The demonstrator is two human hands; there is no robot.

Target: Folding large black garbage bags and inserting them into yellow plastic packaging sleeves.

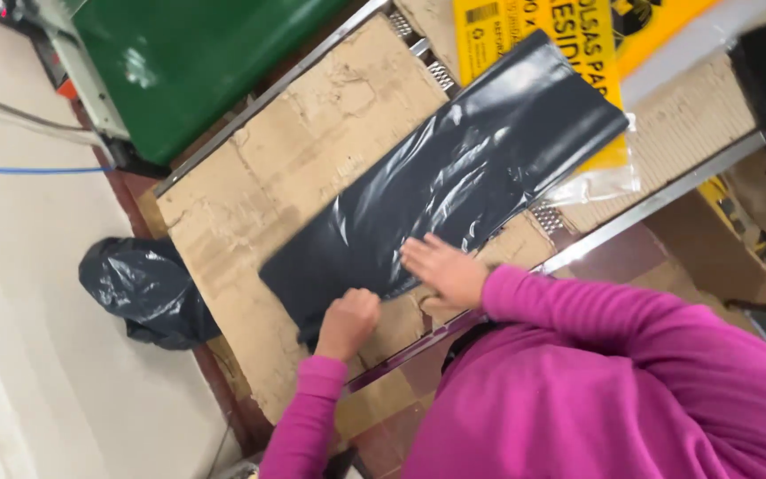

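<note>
Glossy black plastic bag (454, 177) lies flat and creased along the cardboard-covered counter (303, 151).
Left hand (347, 321) has its fingers curled shut at the bag's near edge; right hand (443, 270) presses flat, fingers spread, its wrist hidden by a magenta sleeve (596, 310).

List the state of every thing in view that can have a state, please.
black plastic bag: flat, spread on the cardboard.
cardboard sheet: lying flat, worn.
left hand: fisted at the bag's edge.
right hand: open, pressing the bag.
dark bag on the floor: crumpled, filled.
</note>
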